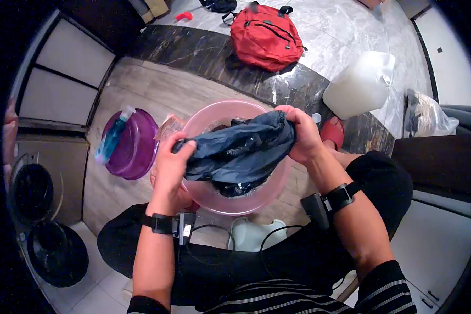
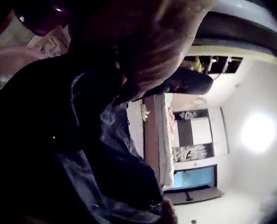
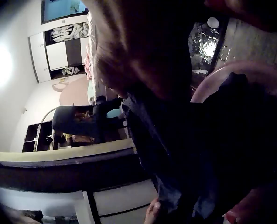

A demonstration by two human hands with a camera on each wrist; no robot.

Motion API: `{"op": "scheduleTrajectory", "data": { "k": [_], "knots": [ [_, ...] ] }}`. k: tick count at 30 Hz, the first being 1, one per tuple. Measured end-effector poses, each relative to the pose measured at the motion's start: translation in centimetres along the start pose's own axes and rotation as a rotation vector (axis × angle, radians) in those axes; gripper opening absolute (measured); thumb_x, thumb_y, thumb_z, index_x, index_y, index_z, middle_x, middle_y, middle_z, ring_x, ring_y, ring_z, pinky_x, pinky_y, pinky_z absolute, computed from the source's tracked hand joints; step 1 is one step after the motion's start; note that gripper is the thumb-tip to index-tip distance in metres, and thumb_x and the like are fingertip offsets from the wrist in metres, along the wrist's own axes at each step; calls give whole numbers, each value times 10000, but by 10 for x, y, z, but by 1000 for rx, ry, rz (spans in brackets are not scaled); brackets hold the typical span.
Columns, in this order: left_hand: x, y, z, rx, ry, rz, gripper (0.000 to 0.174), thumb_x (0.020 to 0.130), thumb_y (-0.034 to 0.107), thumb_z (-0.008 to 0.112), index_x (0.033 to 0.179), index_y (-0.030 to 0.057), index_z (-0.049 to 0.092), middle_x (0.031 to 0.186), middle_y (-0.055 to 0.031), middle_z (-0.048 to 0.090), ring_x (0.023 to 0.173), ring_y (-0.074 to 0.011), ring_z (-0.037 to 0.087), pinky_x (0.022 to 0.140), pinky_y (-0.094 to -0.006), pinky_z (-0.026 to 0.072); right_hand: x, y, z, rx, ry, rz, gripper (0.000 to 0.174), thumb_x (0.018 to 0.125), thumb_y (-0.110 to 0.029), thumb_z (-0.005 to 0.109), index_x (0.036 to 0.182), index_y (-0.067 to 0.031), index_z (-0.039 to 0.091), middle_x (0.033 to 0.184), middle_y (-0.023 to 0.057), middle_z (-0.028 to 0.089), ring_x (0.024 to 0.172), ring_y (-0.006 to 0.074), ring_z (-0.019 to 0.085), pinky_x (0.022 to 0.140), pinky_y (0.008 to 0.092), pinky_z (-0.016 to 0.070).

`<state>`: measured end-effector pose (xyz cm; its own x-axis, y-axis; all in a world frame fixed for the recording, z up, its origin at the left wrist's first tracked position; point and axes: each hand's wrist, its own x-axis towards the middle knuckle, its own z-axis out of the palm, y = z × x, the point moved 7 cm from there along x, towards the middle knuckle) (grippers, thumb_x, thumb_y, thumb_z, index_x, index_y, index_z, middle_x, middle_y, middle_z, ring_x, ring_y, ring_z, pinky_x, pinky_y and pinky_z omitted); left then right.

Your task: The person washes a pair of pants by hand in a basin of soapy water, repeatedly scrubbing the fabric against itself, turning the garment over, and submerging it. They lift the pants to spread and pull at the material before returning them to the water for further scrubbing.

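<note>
A wet dark blue-grey cloth (image 1: pixel 238 149) is stretched between both hands above a pink basin (image 1: pixel 230 206). The left hand (image 1: pixel 171 162) pinches its left end, thumb on top. At the upper right end, the right hand (image 1: pixel 302 137) grips the cloth's edge. More dark wet fabric lies in the basin beneath, with some suds. In the left wrist view the cloth (image 2: pixel 115 158) hangs from the left hand (image 2: pixel 152 51); the right wrist view shows the right hand (image 3: pixel 138 51) holding the cloth (image 3: pixel 175 140), its fingertips mostly hidden.
Left of the basin, a purple basin lid or tub (image 1: pixel 133 149) holds a blue bottle (image 1: pixel 111 137). A red backpack (image 1: pixel 266 37) and a white jug (image 1: pixel 358 86) stand beyond. A red slipper (image 1: pixel 332 133) is at the right; a pale stool (image 1: pixel 256 234) is close to the person.
</note>
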<state>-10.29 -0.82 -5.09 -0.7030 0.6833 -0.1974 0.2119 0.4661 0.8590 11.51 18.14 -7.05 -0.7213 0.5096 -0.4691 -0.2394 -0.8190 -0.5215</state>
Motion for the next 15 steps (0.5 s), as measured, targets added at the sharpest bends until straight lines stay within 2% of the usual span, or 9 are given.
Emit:
{"op": "scheduleTrajectory", "data": {
  "k": [2,3,5,8,11,12,15],
  "knots": [
    [-9,16,11,401,-39,264,489,683,231,790,1106,54,622,1144,-126,496,993,-280,573,898,-348,456,2,-2,-3,9,-8,-19,224,824,-103,421,983,-11,550,908,111,636,803,232,630,787,364,533],
    [-17,29,17,456,-95,201,537,648,238,812,1124,75,624,1161,-144,476,998,-310,575,878,-378,476,2,-3,-3,10,-17,-30,226,832,-102,417,992,-10,547,912,113,635,801,233,632,784,364,536],
    [-25,30,27,675,-161,230,508,654,207,800,1122,94,637,1129,-152,493,1000,-323,575,853,-391,489,1,-3,2,8,-21,-31,228,844,-99,414,1010,-8,541,918,116,633,803,233,633,780,367,540],
    [-25,6,37,757,-352,184,409,732,195,752,1120,115,648,1140,-157,520,1014,-326,572,840,-392,492,0,-2,3,-38,18,-30,230,854,-93,417,1034,-10,534,924,114,629,817,230,631,773,369,542],
    [-16,2,38,346,-378,332,295,828,168,669,1111,84,651,1164,-136,553,1011,-289,588,848,-373,486,3,-7,-13,-164,160,-69,245,846,-86,435,1056,-23,545,922,110,624,824,229,621,762,361,528],
    [-13,3,40,188,-431,254,290,920,214,582,1130,19,628,1176,-119,596,1001,-233,609,882,-336,468,0,-10,-14,-216,240,-77,255,836,-89,452,1061,-28,558,917,108,621,820,230,611,761,355,514],
    [-34,26,42,-666,-373,-414,355,968,257,513,1126,-50,600,1125,-106,631,977,-198,624,903,-317,470,-2,-10,-16,-503,369,-102,309,841,-66,476,1143,-48,540,908,84,609,825,191,602,744,314,496]
  ]
}}
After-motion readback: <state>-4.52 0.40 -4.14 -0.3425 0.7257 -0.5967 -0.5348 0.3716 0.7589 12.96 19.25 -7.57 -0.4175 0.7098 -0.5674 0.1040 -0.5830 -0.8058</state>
